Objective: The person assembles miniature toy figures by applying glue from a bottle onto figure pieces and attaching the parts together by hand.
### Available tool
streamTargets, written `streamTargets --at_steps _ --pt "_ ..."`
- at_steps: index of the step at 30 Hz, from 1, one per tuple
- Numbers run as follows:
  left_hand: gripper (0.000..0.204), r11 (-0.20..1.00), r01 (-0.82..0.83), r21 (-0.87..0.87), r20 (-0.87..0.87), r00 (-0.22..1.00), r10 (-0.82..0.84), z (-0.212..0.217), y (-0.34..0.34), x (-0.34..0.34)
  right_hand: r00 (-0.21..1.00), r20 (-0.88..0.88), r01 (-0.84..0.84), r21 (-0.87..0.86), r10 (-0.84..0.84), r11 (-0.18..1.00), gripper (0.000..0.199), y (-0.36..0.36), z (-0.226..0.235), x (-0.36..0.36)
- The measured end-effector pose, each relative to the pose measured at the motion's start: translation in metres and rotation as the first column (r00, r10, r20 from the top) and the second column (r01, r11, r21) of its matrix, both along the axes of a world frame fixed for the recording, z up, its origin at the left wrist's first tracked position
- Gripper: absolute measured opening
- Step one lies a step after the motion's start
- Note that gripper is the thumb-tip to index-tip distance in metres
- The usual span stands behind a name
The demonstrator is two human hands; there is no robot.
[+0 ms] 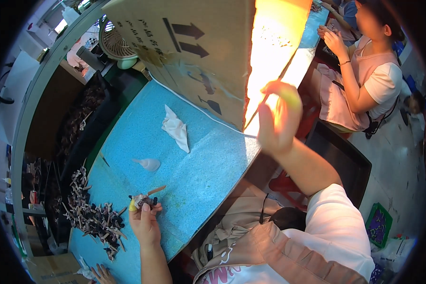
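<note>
My left hand (pixel 145 226) is closed around a small dark-and-pale figure (pixel 146 199) with a thin brown stick-like part jutting from it. Yellow covers a fingertip of this hand. To its left lies a heap of similar small dark pieces (pixel 99 220) with brown stick-like parts. My right hand (pixel 281 118) is raised in front of the brightly lit side of an upright cardboard box (pixel 199 61). Its fingers are pinched together, one with a yellow cover; glare hides what they hold, if anything.
On the blue tabletop (pixel 128 128) lie a crumpled white tissue (pixel 175 128) and a small whitish squeeze bottle (pixel 150 164). A fan (pixel 118 42) stands behind the box. Another person's hand (pixel 102 274) rests at lower left. A co-worker (pixel 359 80) sits at right, beyond a dark tray (pixel 341 161).
</note>
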State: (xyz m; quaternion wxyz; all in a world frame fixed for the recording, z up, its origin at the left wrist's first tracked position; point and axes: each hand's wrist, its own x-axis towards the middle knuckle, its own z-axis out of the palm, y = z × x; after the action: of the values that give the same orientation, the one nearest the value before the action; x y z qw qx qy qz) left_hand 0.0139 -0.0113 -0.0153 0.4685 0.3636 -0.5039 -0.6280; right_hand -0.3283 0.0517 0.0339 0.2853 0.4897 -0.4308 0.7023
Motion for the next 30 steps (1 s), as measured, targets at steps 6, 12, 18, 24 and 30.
streamTargets --at_steps 6,12,18,24,30 --pt "0.027 0.999 0.027 0.040 0.014 1.000 -0.027 -0.001 0.004 -0.009 0.947 -0.321 0.282 0.789 -0.024 0.546 0.012 0.004 -0.062 -0.072" --pt "0.029 0.997 0.068 0.024 0.040 0.997 -0.069 0.004 0.010 -0.010 0.985 0.171 -0.088 0.652 -0.034 0.753 0.014 0.001 -0.050 -0.056" --pt "0.033 0.993 0.115 0.019 0.038 0.993 -0.115 0.015 0.015 -0.016 0.955 -0.016 -0.261 0.424 0.295 0.868 0.009 0.048 -0.010 0.023" --pt "0.032 0.961 0.167 -0.218 0.191 0.973 -0.126 0.015 0.012 -0.007 0.678 0.086 -0.564 0.697 0.730 0.442 0.021 -0.028 -0.002 0.102" --pt "0.030 0.905 0.109 -0.411 0.304 0.952 0.023 0.027 0.014 0.002 0.515 0.051 -0.621 0.710 0.856 0.332 0.024 -0.063 0.005 0.141"
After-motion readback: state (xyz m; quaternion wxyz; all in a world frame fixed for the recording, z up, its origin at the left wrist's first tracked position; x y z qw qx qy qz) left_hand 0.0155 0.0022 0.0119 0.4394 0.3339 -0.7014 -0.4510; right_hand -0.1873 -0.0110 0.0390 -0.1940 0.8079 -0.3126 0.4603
